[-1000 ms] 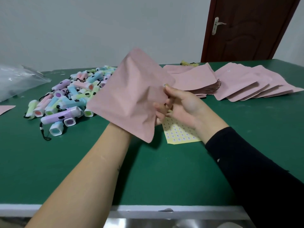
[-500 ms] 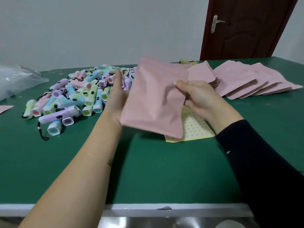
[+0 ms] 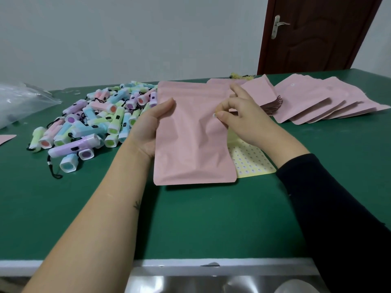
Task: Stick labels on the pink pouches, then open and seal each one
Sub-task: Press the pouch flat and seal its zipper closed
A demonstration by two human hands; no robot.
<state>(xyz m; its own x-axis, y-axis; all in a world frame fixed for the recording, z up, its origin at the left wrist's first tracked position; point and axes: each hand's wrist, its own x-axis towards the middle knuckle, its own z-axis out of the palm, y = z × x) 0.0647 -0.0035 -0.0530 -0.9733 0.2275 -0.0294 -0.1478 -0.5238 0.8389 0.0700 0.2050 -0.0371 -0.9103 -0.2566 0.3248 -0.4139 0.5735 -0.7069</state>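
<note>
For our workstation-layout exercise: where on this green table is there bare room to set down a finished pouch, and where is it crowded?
Free: the near strip of table between the held pouch and the front edge; also right of the sleeve, before the fanned pouches. Crowded: torch pile at left, sticker sheet beside the pouch.

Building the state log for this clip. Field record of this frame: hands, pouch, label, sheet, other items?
left hand: grips left edge of flat pink plastic pouch
right hand: pinches small white label at pouch front; stuck or not, unclear
yellow label sheet: on green table, partly behind pouch
fanned pink pouches: far right on table
pile of pastel plastic flashlights: left on table
</note>
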